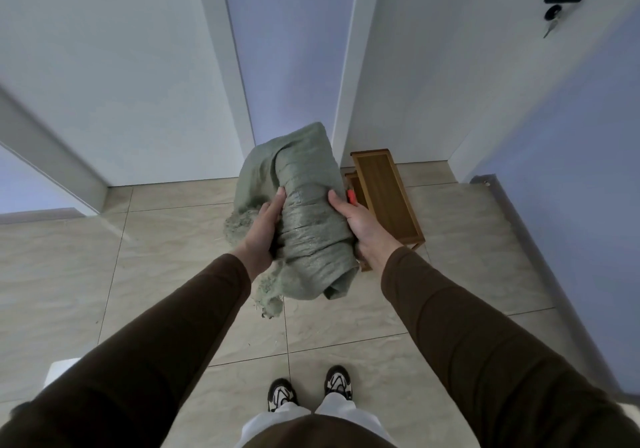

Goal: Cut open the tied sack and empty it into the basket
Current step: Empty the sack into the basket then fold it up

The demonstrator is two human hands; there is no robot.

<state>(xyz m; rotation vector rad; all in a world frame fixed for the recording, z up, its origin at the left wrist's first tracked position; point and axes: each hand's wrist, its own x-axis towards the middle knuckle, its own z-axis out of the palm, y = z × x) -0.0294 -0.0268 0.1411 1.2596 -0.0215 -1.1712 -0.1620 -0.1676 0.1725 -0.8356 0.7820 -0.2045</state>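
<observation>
Above the tiles, left hand and right hand clasp the rolled sack; keep both grips firm, roll level.

No readable text

No lettering, label, brand or number shows on any surface here; nothing can be read.

Sack: coarse woven plastic-like cloth, dull green, frayed edges. Stool: smooth matt wood. Floor: glossy beige tile.
</observation>
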